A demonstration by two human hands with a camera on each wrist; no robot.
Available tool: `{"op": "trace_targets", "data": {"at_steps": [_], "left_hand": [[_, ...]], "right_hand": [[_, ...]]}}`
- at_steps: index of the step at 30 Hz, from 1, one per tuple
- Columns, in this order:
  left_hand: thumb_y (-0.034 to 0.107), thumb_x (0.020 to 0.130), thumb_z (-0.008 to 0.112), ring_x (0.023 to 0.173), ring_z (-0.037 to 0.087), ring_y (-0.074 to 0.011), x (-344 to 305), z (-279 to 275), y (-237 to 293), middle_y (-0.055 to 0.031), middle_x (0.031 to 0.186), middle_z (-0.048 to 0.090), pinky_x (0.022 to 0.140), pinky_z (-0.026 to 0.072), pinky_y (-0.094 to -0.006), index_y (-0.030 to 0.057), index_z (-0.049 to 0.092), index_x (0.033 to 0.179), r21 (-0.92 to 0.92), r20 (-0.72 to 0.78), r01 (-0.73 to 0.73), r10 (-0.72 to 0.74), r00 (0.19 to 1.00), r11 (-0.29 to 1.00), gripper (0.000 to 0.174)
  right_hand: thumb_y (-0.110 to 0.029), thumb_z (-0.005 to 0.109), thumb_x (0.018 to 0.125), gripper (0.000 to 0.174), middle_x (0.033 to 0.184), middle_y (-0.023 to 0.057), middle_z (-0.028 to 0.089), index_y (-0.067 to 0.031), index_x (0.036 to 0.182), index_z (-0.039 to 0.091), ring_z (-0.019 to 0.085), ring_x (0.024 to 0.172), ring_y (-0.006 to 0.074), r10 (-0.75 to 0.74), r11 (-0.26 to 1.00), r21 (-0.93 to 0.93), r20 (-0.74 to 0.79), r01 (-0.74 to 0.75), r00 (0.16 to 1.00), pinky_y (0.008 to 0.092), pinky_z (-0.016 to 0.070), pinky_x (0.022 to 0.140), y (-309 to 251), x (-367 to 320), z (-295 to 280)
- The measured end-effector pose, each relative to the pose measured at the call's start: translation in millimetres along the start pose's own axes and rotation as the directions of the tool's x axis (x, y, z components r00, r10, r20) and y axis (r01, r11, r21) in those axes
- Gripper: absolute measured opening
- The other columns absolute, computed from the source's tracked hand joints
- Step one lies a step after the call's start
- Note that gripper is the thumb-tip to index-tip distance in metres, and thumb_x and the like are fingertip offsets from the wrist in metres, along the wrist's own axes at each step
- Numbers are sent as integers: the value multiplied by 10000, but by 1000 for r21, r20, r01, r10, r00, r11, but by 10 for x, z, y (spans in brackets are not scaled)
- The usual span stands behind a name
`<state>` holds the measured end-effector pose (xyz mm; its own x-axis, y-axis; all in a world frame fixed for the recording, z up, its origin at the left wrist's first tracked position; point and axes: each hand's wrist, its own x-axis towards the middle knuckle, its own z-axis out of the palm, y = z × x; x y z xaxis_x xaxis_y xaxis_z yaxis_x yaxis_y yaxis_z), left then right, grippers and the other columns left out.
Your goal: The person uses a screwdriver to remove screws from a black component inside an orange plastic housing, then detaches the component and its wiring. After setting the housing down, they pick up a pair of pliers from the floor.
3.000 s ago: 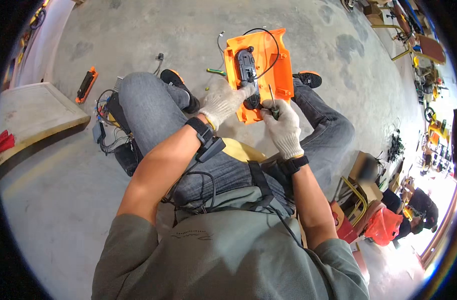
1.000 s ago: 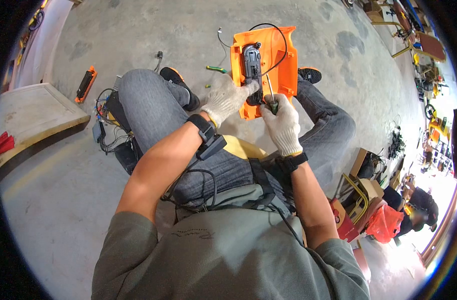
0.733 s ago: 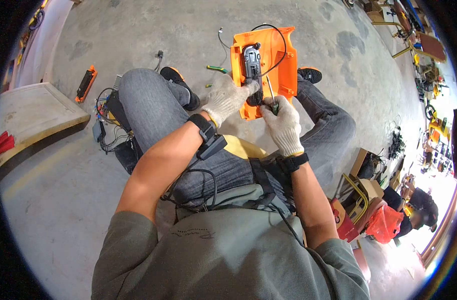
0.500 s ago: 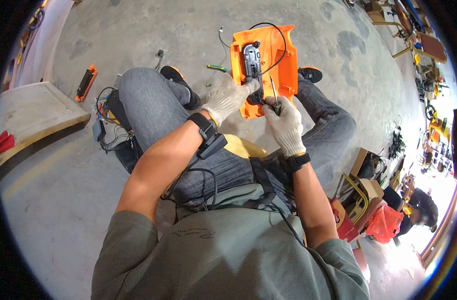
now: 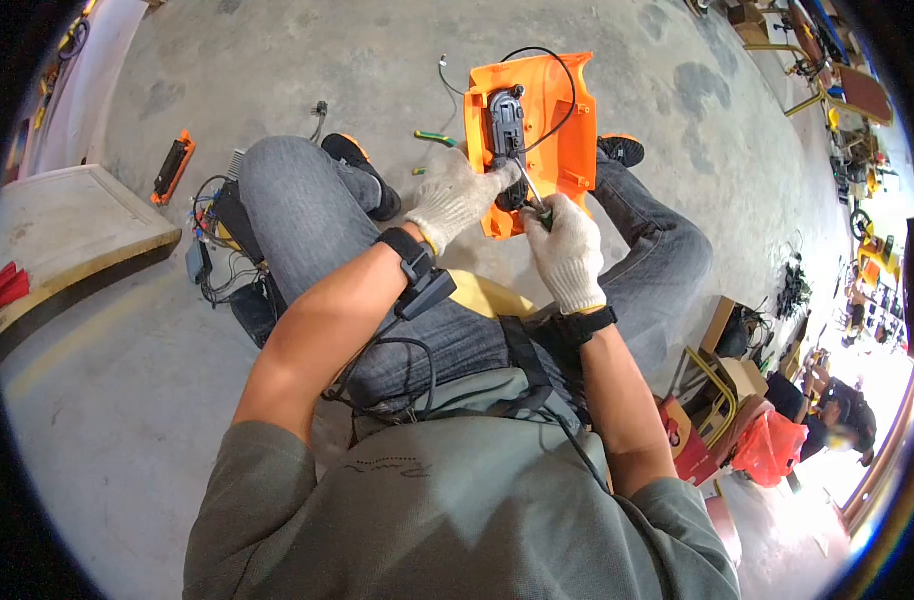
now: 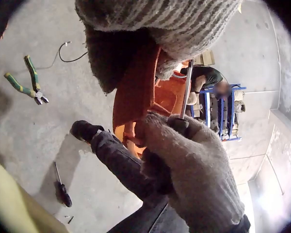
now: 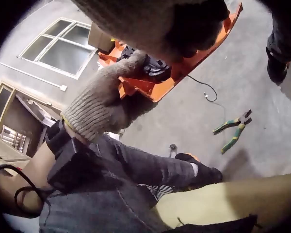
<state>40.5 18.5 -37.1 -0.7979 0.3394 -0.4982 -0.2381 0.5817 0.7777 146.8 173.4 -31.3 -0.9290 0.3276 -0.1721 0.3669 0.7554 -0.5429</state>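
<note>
An orange plastic shell (image 5: 567, 130), its hollow side up, is held above the floor between the legs. Inside it lies a black part (image 5: 505, 118) with a black cable looping to the right. The gloved left hand (image 5: 455, 200) grips the shell's left edge, thumb on the black part. In the gloved right hand (image 5: 565, 252) is a screwdriver (image 5: 530, 184), its shaft slanting up-left toward the black part near the left thumb; where the tip rests cannot be told. The left wrist view shows the screwdriver shaft (image 6: 188, 90) rising from the right hand (image 6: 194, 170).
Green-handled pliers (image 6: 33, 87) and another screwdriver (image 6: 62, 188) lie on the floor. An orange-and-black part (image 5: 174, 170) lies at the left, near a wooden board (image 5: 77, 225). Wired electronics (image 5: 217, 225) sit beside the left knee. Boxes and a red bag (image 5: 769, 448) stand at the right.
The shell has shifted slightly right and up since the earliest frame. The screwdriver, more upright half a second ago, now tilts left toward the black part. Both hands keep their hold.
</note>
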Motion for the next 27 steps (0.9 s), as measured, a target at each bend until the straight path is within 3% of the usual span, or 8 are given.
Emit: {"op": "trace_targets", "data": {"at_steps": [1, 3, 13, 15, 17, 25, 27], "left_hand": [[373, 915, 764, 857, 756, -305, 24, 25, -45, -139, 955, 779, 738, 584, -425, 93, 727, 1183, 1, -1, -2, 2, 1000, 1000, 390], [525, 907, 738, 830, 746, -373, 63, 79, -140, -176, 881, 762, 675, 562, -477, 119, 765, 1116, -8, -78, -126, 125, 989, 992, 457], [520, 908, 742, 834, 747, -373, 80, 68, -159, -177, 889, 764, 685, 564, -474, 117, 765, 1119, -16, -58, -141, 139, 989, 990, 455], [524, 908, 745, 820, 747, -366, 99, 75, -161, -177, 874, 761, 684, 562, -469, 113, 769, 1110, -19, -54, -72, 71, 996, 997, 459], [530, 911, 742, 800, 744, -358, 73, 45, -112, -174, 851, 754, 671, 554, -467, 108, 771, 1101, 24, -47, -74, 75, 996, 997, 464], [495, 926, 731, 774, 736, -341, 109, 97, -228, -166, 839, 746, 660, 550, -455, 101, 772, 1079, 3, -53, -106, 106, 993, 994, 425], [489, 928, 730, 777, 735, -342, 110, 106, -227, -164, 841, 746, 662, 551, -454, 101, 771, 1081, 22, -53, -90, 91, 994, 996, 419]], "right_hand": [[-215, 779, 887, 224, 860, 178, 700, -32, 950, 667, 698, 838, 389, -23, 999, -28, 3, 23, 1000, 472, 538, 739, -4, 5, -3], [-216, 773, 891, 218, 875, 178, 693, -37, 949, 664, 693, 848, 389, -44, 997, -57, 6, 44, 999, 476, 536, 745, -1, 5, -3], [-195, 750, 902, 214, 945, 183, 683, -45, 1019, 652, 689, 873, 393, -140, 985, -105, -7, 139, 990, 492, 541, 766, 22, 10, 39], [-187, 742, 907, 210, 951, 185, 682, -46, 1032, 650, 689, 877, 394, -170, 979, -112, -8, 168, 985, 494, 543, 765, 28, 27, 51], [-191, 739, 907, 210, 987, 173, 713, -54, 1050, 672, 704, 923, 385, -141, 978, -149, 48, 146, 989, 469, 553, 792, 41, 32, 37], [-212, 703, 932, 214, 905, 205, 669, -27, 965, 601, 686, 864, 403, -170, 961, -207, 93, 186, 981, 511, 538, 762, 1, 96, 2], [-251, 714, 931, 241, 930, 208, 701, -29, 972, 629, 696, 898, 419, -57, 969, -233, 138, 88, 989, 508, 542, 773, -48, 102, -16]]}}
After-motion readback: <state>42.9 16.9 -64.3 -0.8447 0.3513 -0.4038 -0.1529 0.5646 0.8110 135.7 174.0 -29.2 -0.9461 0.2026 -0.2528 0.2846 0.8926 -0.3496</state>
